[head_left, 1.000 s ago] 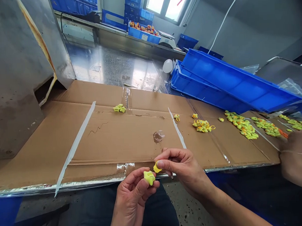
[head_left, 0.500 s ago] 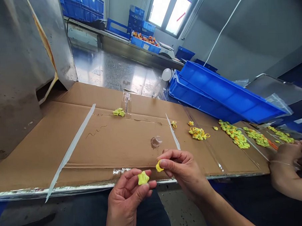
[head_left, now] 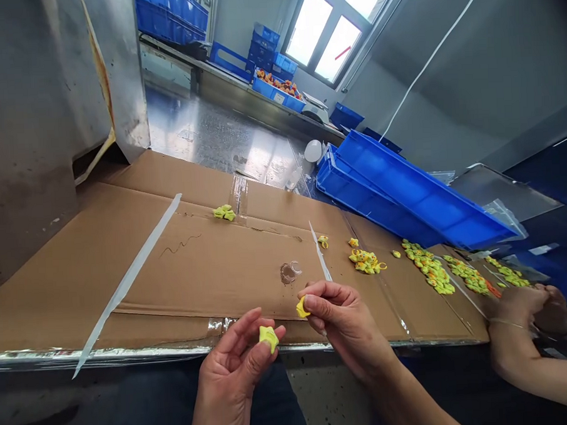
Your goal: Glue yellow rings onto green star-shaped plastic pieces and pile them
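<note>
My left hand (head_left: 240, 358) pinches a pale yellow-green star-shaped piece (head_left: 269, 338) between thumb and fingers, just off the table's front edge. To its right, my right hand (head_left: 339, 310) grips a small deeper-yellow piece (head_left: 302, 307), partly covered by the fingertips. The two pieces are apart. Beyond the hands, a small clear round dish (head_left: 290, 272) rests on the cardboard (head_left: 210, 259). Several yellow-green pieces (head_left: 224, 212) lie together farther back. Right of the dish are a pile of yellow star pieces with rings (head_left: 366, 261) and a few loose ones.
Blue crates (head_left: 405, 194) stand at the back right. Rows of yellow-green pieces (head_left: 427, 266) lie at the right, near a co-worker's arm (head_left: 514, 334). A metal housing (head_left: 49, 122) borders the left side. White tape strips (head_left: 131, 275) cross the cardboard.
The camera view has tilted slightly. Both hands keep hold of their pieces; the star in my left hand has turned a little, and the gap between the pieces is slightly wider.
</note>
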Demonstrator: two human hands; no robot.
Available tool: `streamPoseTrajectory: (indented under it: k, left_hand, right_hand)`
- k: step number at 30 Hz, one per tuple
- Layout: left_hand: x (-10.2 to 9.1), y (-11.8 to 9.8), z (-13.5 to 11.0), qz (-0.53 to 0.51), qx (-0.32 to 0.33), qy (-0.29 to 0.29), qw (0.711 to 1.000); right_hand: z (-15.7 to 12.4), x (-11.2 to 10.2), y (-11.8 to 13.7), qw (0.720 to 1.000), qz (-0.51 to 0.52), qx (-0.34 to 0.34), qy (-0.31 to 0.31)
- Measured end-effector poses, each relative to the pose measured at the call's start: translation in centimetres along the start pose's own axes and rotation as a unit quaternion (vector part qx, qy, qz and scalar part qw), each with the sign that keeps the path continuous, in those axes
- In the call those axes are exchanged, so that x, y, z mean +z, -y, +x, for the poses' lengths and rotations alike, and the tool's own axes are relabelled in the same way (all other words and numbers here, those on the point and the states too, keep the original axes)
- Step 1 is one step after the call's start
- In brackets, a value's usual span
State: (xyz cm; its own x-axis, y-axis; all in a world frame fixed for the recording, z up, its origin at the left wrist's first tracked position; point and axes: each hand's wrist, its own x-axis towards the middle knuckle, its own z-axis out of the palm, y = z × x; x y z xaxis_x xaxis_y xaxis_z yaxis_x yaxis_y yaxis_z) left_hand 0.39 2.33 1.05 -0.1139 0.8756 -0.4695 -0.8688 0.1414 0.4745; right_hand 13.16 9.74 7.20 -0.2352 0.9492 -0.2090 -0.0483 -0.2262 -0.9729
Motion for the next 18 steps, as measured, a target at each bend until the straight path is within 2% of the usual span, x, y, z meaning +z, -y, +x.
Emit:
streamPoseTrajectory:
  k: [5,15,18]
  left_hand:
    - [-0.27,-0.12,0.14,0.007,-0.013,0.018,1.0]
    - [-0.66,-0.01,0.09,-0.008,-0.023,0.016,1.0]
    - [-0.53,-0.2,-0.03,-0.018,-0.043,0.012,0.999]
  right_hand:
    - [-0.04,0.32,-0.09,1.0,-0.018,-0.015,-0.005]
    - [-0.68,0.85,0.14,0.998,-0.06,-0.022,0.008]
    - [-0.76,0.83,0.33,0.997,-0.07,-0.03,0.015]
